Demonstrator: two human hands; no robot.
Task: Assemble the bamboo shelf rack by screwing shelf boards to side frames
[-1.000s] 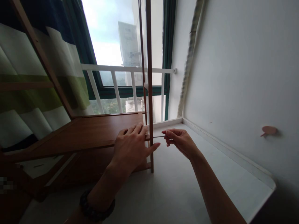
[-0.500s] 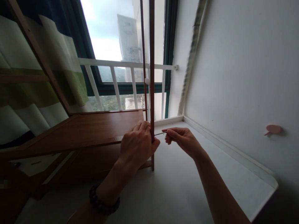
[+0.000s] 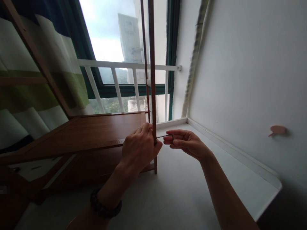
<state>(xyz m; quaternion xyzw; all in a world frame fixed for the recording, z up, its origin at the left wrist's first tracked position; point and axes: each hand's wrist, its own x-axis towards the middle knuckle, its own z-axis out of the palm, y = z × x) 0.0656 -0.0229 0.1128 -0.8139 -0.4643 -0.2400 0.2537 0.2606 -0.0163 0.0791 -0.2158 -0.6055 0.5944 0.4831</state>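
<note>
My left hand point(image 3: 139, 145) is wrapped round the upright post point(image 3: 153, 95) of a brown wooden shelf unit, where the shelf board point(image 3: 107, 127) meets it. Its thumb shows on the post's right side. Just right of the post, my right hand point(image 3: 185, 142) holds a thin metal hex key point(image 3: 163, 136) loosely between thumb and fingers. The key lies nearly level, its bent end at my fingers and its tip against the post. Whatever the tip sits in is too small to make out.
The unit stands on a white surface point(image 3: 182, 188) with a raised edge along the white wall point(image 3: 244, 80). A pink hook point(image 3: 277, 130) is on that wall. Behind are a white railing point(image 3: 129, 65), a window, and a striped curtain point(image 3: 67, 76) at left.
My right fingers have loosened and shifted round the hex key, so its bent end now shows. My left hand stays on the post. The whole view has slid slightly.
</note>
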